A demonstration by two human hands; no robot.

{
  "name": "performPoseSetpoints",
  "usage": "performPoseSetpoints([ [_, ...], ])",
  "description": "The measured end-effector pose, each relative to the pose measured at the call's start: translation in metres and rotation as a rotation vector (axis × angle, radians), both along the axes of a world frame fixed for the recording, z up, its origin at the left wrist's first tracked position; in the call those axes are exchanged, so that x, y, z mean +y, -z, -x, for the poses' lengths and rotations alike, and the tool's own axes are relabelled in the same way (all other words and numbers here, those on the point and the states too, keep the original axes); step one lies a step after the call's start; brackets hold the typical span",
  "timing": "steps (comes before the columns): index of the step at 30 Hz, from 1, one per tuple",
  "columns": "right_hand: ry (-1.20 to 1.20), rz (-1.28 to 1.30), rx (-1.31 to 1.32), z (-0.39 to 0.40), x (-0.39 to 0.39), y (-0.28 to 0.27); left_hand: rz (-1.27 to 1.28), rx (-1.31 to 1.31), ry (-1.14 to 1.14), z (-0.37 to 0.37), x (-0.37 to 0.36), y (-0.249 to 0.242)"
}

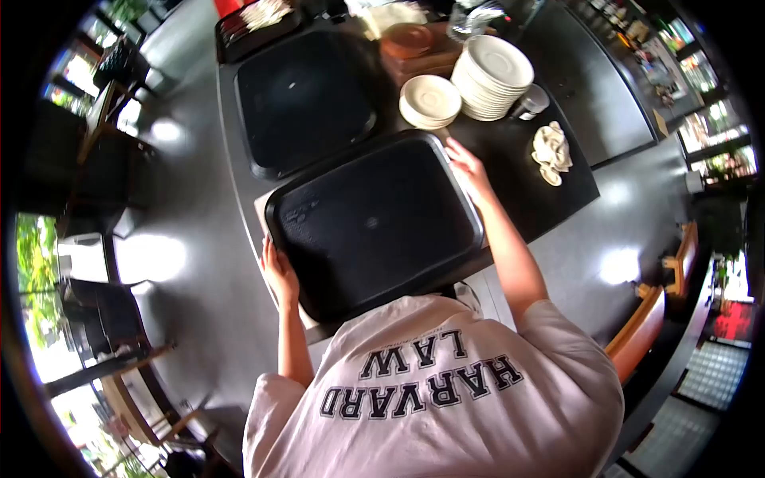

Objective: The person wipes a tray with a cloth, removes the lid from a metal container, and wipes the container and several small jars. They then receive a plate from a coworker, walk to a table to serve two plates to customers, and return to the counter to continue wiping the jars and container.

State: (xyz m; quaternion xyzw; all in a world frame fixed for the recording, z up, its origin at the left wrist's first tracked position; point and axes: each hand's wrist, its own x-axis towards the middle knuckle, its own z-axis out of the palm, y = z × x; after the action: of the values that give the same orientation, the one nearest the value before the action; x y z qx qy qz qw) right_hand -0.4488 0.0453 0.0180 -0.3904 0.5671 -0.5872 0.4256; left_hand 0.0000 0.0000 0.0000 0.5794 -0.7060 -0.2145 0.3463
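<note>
A black rectangular tray [398, 199] with rounded corners lies in front of my body at the counter's edge, with small wet drops on its left part. My left hand [279, 272] grips the tray's left rim, the fingers along its outer side. On the opposite side, my right hand [468, 170] holds the rim near the far right corner. Beneath the left edge, a strip of something pale brown [261, 209] shows, mostly covered. A second black tray [307, 103] lies flat just beyond the held one.
Past my right hand stand a short stack of small plates [430, 102] and a tall stack of white plates [492, 76]. A small jar [532, 102] and a crumpled cloth [551, 151] are to the right. Farther back are a brown box [422, 60] and a cutlery tray [259, 32].
</note>
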Motion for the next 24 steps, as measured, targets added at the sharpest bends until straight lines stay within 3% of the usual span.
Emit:
performPoseSetpoints([
  [2, 0.03, 0.017, 0.178, -0.004, -0.004, 0.0, 0.011, 0.077, 0.008, -0.003, -0.011, 0.018],
  [3, 0.101, 0.038, 0.213, -0.021, 0.009, 0.008, 0.014, -0.052, -0.018, -0.022, 0.0, -0.024],
  [4, 0.235, 0.024, 0.476, -0.009, 0.022, -0.005, 0.031, -0.07, 0.001, -0.016, 0.005, -0.019],
  [5, 0.38, 0.235, 0.817, 0.001, 0.028, -0.039, 0.052, -0.007, 0.009, -0.012, 0.001, -0.009],
  [6, 0.502, 0.34, 0.976, 0.029, 0.034, -0.052, 0.077, 0.079, 0.006, -0.004, -0.002, 0.009],
  [8, 0.67, 0.174, 0.885, 0.078, 0.056, -0.059, 0.103, -0.075, 0.036, -0.001, 0.002, -0.005],
  [9, 0.78, 0.12, 1.046, 0.11, 0.063, -0.05, 0.064, -0.245, -0.123, 0.005, 0.004, -0.003],
  [10, 0.769, -0.062, 1.226, 0.15, 0.074, -0.031, 0.047, -0.189, -0.208, 0.025, 0.009, -0.021],
  [11, 0.907, -0.282, 1.48, 0.156, 0.077, -0.035, -0.132, -0.17, -0.158, 0.036, 0.008, -0.033],
  [13, 0.774, -0.645, 1.201, 0.177, 0.079, -0.03, -0.034, -0.453, -0.038, 0.079, 0.016, -0.076],
  [15, 0.707, -0.687, 1.125, 0.187, 0.075, -0.021, -0.058, -0.413, 0.03, 0.092, 0.003, -0.063],
  [17, 0.719, -0.476, 1.217, 0.216, 0.073, 0.02, -0.005, -0.479, 0.019, 0.098, -0.002, -0.048],
  [19, 0.774, -0.236, 1.302, 0.195, 0.071, -0.001, -0.028, -0.531, 0.048, 0.102, 0.001, -0.051],
  [21, 0.704, -0.082, 0.888, 0.178, 0.067, 0.006, -0.123, -0.543, 0.066, 0.101, 0.007, -0.045],
  [22, 0.7, 0.018, 0.817, 0.152, 0.068, 0.006, -0.117, -0.553, 0.066, 0.099, 0.01, -0.04],
  [23, 0.693, 0.12, 0.742, 0.11, 0.065, -0.012, -0.108, -0.563, 0.063, 0.1, 0.011, -0.039],
  [24, 0.583, 0.215, 0.916, 0.053, 0.065, -0.062, -0.133, -0.561, 0.045, 0.102, 0.011, -0.043],
])
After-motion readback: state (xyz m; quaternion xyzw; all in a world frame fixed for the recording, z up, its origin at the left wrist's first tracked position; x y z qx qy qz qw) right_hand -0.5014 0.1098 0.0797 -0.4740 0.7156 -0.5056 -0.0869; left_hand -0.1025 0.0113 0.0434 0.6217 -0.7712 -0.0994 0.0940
